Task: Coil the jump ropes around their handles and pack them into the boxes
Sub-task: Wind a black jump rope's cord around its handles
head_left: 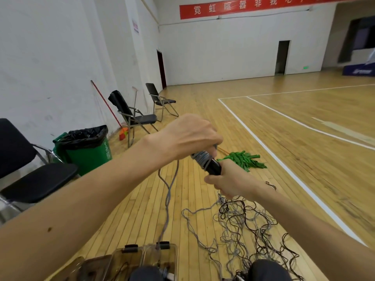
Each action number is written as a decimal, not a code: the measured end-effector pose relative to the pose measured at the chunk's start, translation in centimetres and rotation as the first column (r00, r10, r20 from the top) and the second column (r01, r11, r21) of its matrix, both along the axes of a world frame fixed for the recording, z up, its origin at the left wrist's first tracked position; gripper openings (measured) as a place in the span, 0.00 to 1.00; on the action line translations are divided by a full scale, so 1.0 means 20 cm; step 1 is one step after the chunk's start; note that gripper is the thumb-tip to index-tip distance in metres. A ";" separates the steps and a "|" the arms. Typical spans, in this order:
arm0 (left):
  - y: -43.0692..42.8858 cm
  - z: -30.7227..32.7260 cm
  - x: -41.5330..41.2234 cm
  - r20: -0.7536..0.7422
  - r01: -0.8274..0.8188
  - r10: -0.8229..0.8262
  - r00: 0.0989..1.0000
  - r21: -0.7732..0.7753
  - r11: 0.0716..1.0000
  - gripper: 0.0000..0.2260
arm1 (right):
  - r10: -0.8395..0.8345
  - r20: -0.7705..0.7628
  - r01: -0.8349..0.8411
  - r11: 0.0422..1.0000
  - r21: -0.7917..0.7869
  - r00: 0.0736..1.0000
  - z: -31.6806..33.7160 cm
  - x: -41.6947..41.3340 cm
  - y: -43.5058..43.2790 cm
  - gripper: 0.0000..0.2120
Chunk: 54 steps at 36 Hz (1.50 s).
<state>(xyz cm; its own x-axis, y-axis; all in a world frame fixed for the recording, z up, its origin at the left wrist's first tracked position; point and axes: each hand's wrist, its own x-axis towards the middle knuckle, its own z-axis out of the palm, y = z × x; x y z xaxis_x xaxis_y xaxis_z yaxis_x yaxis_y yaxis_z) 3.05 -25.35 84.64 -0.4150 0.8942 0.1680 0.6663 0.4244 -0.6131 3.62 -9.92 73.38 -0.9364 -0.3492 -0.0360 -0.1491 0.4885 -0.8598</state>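
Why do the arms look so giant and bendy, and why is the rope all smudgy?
In the head view, the wide-angle lens stretches things near the edges, so the forearms balloon and the floor lines bow. The grey rope hanging from the left hand is smeared by motion blur, and the black handles gripped by the right hand are a bit soft. Soft glare shines on the wooden floor.

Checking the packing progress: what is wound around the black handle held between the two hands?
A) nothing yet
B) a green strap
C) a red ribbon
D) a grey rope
D: several turns of grey rope wrap the upper part of the black handle, held by the right hand, with the left hand over its top.
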 end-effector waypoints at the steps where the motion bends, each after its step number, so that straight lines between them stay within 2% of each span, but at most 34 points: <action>1: -0.01 0.02 0.00 0.017 -0.019 0.019 1.000 0.003 1.000 0.20 | 0.019 0.008 -0.019 0.999 0.034 1.000 0.00 0.02 -0.01 0.07; 4: -0.05 0.05 -0.02 0.087 -0.110 0.109 0.990 0.016 0.994 0.24 | 0.082 0.065 -0.090 0.988 0.124 0.994 0.02 0.07 -0.02 0.07; 7: -0.06 0.01 -0.03 0.216 -0.174 0.156 0.964 0.066 0.983 0.23 | 0.149 0.080 -0.165 0.955 0.245 0.986 0.04 0.13 -0.04 0.08; 11: -0.06 -0.03 -0.05 0.395 -0.202 0.123 0.910 0.165 0.965 0.24 | 0.192 0.091 -0.211 0.926 0.314 0.977 0.07 0.18 -0.05 0.10; 16: -0.06 -0.04 -0.06 0.548 -0.263 0.100 0.830 0.228 0.937 0.23 | 0.279 0.099 -0.296 0.892 0.342 0.955 0.12 0.22 -0.02 0.11; 24: -0.10 -0.15 -0.08 0.674 -0.383 0.145 0.725 0.220 0.897 0.26 | 0.412 0.132 -0.413 0.726 0.550 0.901 0.16 0.27 0.04 0.10; 28: -0.11 -0.21 -0.05 0.787 -0.404 0.032 0.617 0.282 0.870 0.27 | 0.515 0.220 -0.559 0.758 0.336 0.829 0.18 0.29 0.05 0.12; 30: -0.12 -0.22 -0.04 0.842 -0.438 -0.051 0.538 0.330 0.836 0.27 | 0.544 0.186 -0.574 0.790 0.215 0.818 0.19 0.30 0.07 0.12; 33: -0.15 -0.26 -0.05 0.874 -0.515 -0.137 0.467 0.395 0.761 0.26 | 0.565 0.119 -0.573 0.818 0.048 0.816 0.22 0.30 0.09 0.10; 35: -0.22 -0.33 -0.08 0.893 -0.564 -0.152 0.424 0.392 0.727 0.17 | 0.551 0.054 -0.550 0.834 -0.035 0.832 0.24 0.30 0.09 0.09; 36: -0.26 -0.37 -0.09 0.900 -0.598 -0.143 0.412 0.386 0.702 0.10 | 0.533 0.018 -0.531 0.845 -0.066 0.846 0.24 0.30 0.09 0.08; 39: -0.27 -0.38 -0.04 0.892 -0.625 -0.171 0.419 0.420 0.658 0.09 | 0.457 -0.053 -0.459 0.874 -0.157 0.888 0.23 0.29 0.08 0.07; 42: -0.21 -0.37 0.00 0.891 -0.634 -0.246 0.382 0.446 0.631 0.15 | 0.401 -0.044 -0.398 0.880 -0.258 0.915 0.21 0.27 0.07 0.05; 46: -0.18 -0.39 0.00 0.857 -0.713 -0.342 0.385 0.511 0.479 0.22 | 0.318 -0.032 -0.312 0.898 -0.309 0.948 0.18 0.25 0.07 0.07; 49: -0.18 -0.41 0.03 0.855 -0.685 -0.374 0.359 0.513 0.517 0.26 | 0.233 -0.034 -0.229 0.902 -0.365 0.972 0.17 0.20 0.08 0.08; 54: -0.17 -0.45 0.06 0.868 -0.699 -0.392 0.305 0.483 0.527 0.21 | 0.097 -0.017 -0.095 0.893 -0.440 0.995 0.13 0.12 0.10 0.06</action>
